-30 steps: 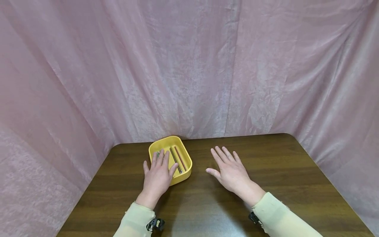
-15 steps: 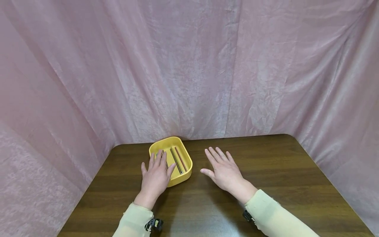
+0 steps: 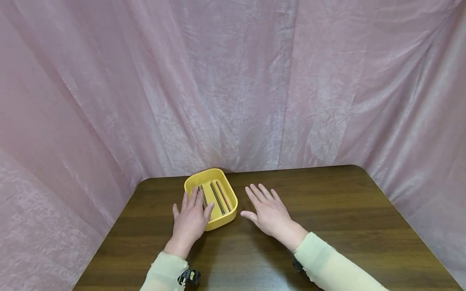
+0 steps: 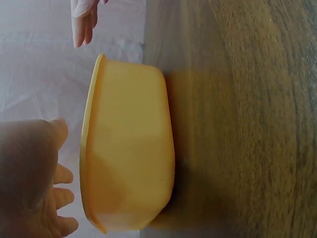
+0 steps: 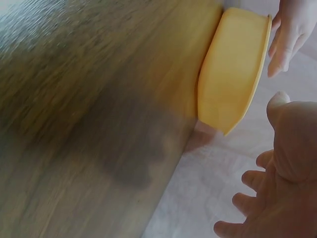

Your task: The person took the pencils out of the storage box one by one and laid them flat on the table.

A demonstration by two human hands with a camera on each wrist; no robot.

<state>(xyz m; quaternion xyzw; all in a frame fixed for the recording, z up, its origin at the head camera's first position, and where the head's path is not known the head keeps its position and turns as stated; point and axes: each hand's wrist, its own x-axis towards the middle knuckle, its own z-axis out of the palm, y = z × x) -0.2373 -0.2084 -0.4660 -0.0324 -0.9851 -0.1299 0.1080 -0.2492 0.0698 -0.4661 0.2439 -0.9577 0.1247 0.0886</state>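
Note:
A yellow tray (image 3: 222,221) with rounded corners stands at the back left of the table. Several thin pencil-like sticks lie lengthwise in it, among them a dark one (image 3: 217,199) and a reddish one (image 3: 223,195). My left hand (image 3: 190,223) hovers palm down over the tray's near left side, fingers spread, covering part of the sticks. The left wrist view shows this hand (image 4: 29,173) apart from the tray's rim. My right hand (image 3: 271,216) is held above the table just right of the tray, its fingers extended, holding nothing.
The brown wooden table (image 3: 346,210) has rounded far corners. Behind it and at both sides hangs a pink curtain (image 3: 236,89). The tray stands near the table's far edge.
My right hand has moved left, closer to the tray. My left hand has drawn slightly left and nearer to me, so more of the sticks show.

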